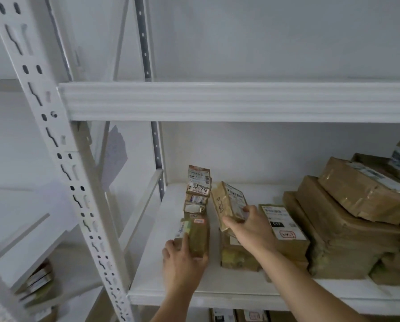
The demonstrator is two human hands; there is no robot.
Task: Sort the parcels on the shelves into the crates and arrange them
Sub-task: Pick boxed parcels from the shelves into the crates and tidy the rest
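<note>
On the white shelf (217, 289), the left hand (182, 263) grips a small taped parcel (195, 235) and the right hand (252, 231) pinches a tilted parcel (228, 203) by its long edges; both look light and stiff, their tape likely slippery.
</note>
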